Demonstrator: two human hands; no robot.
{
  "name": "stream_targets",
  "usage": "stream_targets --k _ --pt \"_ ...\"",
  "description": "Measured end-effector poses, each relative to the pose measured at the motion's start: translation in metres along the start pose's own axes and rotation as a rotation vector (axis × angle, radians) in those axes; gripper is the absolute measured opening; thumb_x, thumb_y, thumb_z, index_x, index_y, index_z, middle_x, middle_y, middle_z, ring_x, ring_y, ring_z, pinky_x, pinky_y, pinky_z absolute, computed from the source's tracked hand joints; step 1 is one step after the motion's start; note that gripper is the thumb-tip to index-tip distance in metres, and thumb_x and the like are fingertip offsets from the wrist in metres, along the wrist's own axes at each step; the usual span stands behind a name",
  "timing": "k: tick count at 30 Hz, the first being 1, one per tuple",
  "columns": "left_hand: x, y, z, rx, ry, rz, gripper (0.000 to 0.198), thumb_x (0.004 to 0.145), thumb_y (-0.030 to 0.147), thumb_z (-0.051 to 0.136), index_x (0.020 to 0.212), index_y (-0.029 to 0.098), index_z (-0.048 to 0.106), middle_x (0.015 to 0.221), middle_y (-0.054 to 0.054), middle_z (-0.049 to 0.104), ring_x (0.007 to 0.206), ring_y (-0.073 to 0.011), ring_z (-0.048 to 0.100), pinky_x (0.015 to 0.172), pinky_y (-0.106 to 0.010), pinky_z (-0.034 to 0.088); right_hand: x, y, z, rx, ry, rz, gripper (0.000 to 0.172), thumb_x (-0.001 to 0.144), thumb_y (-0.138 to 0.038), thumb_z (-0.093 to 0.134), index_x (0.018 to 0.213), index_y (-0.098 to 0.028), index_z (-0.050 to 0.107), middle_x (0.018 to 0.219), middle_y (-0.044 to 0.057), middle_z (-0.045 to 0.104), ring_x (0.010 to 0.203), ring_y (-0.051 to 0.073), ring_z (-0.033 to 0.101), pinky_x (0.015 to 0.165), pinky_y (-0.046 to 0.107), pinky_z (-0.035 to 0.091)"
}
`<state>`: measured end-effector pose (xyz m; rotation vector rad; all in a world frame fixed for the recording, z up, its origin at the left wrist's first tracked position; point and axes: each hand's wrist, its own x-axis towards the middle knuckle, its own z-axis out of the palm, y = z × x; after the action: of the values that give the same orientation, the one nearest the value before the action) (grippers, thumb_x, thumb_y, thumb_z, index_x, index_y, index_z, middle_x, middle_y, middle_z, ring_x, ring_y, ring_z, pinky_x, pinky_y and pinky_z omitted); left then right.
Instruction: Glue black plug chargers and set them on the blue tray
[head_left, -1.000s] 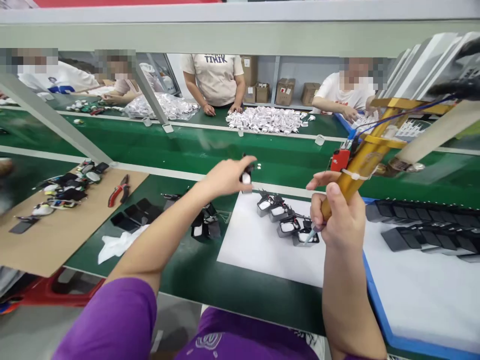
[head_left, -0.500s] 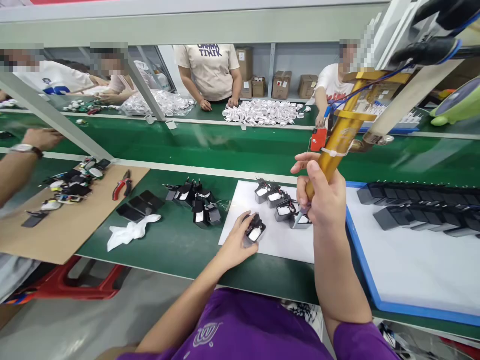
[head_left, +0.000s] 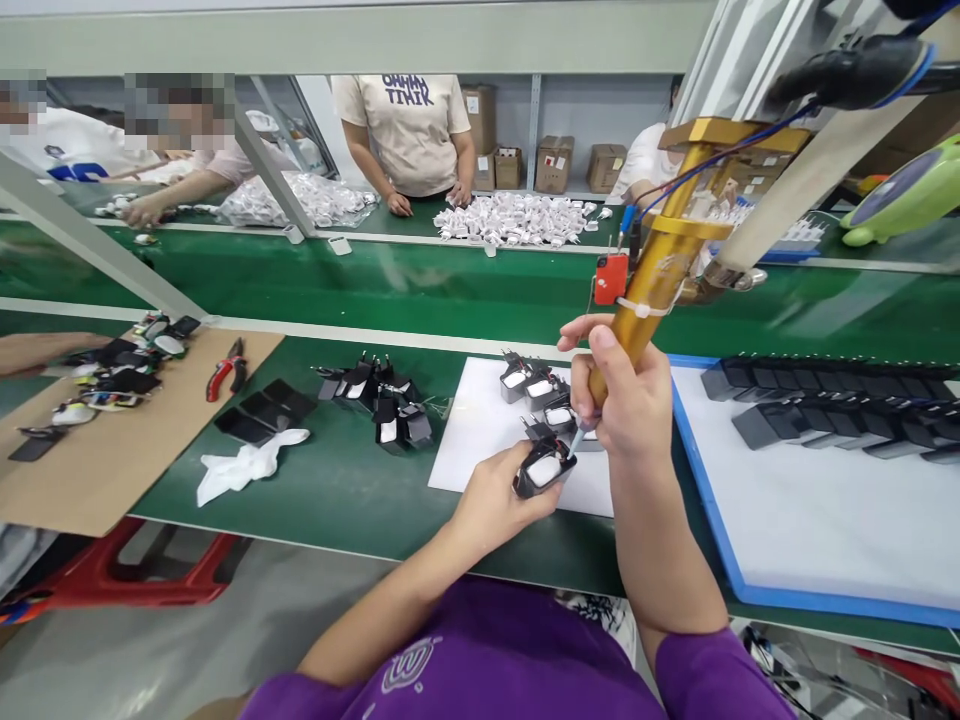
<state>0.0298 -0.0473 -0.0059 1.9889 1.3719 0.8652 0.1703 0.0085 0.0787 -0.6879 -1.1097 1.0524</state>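
My left hand (head_left: 501, 505) grips a black power adapter case (head_left: 544, 470) whose top is uncovered, showing a white block inside. In my right hand (head_left: 626, 385) is a gold-coloured dispensing gun (head_left: 651, 285) with a red switch strapped to it. Its thin nozzle (head_left: 576, 443) points down at the right end of the held case; whether it touches is hard to see. Behind my hands, several similar uncovered cases (head_left: 515, 380) stand on a white sheet (head_left: 466, 418), some partly hidden by my right hand.
To the right, a blue-rimmed tray (head_left: 711, 510) holds rows of black cases (head_left: 780, 425). Leftward are more black cases (head_left: 388, 425), a white cloth (head_left: 251, 465), black covers (head_left: 266, 410) and red-handled pliers (head_left: 226, 372). Co-workers sit across the green conveyor (head_left: 360, 285) and at far left.
My left hand has moved right with the adapter case, bringing it under the nozzle. The dispensing gun has shifted slightly left and down. A co-worker's hand at far left has moved down to the parts.
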Motion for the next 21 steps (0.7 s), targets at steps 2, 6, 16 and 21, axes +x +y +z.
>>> stream_targets --k 2,6,16,21 --pt "0.002 0.004 -0.001 -0.019 0.015 0.026 0.028 0.074 0.030 0.066 0.099 0.018 0.062 0.084 -0.003 0.071 0.070 -0.0174 0.065 0.067 -0.025 0.051 0.001 0.000 0.000 -0.006 0.002 -0.011 0.031 0.083 -0.049 0.063 0.085 -0.018 0.062 0.068 -0.003 0.061 0.032 0.001 0.039 0.029 0.017 0.027" --pt "0.004 0.007 -0.002 -0.027 0.032 0.041 0.031 0.073 0.029 0.067 0.101 0.017 0.063 0.085 -0.004 0.072 0.069 -0.0171 0.065 0.067 -0.025 0.052 0.003 0.002 -0.001 0.014 0.003 -0.043 0.033 0.084 -0.048 0.063 0.072 -0.018 0.053 0.060 -0.006 0.054 0.030 0.001 0.037 0.030 0.018 0.027" --pt "0.005 0.006 0.006 -0.021 0.020 -0.020 0.030 0.073 0.030 0.067 0.101 0.020 0.063 0.078 0.000 0.070 0.061 -0.0139 0.061 0.060 -0.023 0.049 0.001 0.000 -0.001 -0.002 -0.014 -0.020 0.034 0.083 -0.052 0.062 0.091 -0.019 0.062 0.083 0.000 0.064 0.033 0.000 0.041 0.029 0.017 0.029" --pt "0.009 0.007 0.022 -0.047 0.015 -0.023 0.019 0.072 0.028 0.067 0.088 0.021 0.061 0.073 0.001 0.067 0.060 -0.0142 0.060 0.059 -0.023 0.047 -0.002 0.000 0.002 -0.004 -0.005 -0.039 0.034 0.084 -0.052 0.061 0.091 -0.019 0.063 0.076 -0.001 0.063 0.032 0.000 0.039 0.029 0.018 0.027"
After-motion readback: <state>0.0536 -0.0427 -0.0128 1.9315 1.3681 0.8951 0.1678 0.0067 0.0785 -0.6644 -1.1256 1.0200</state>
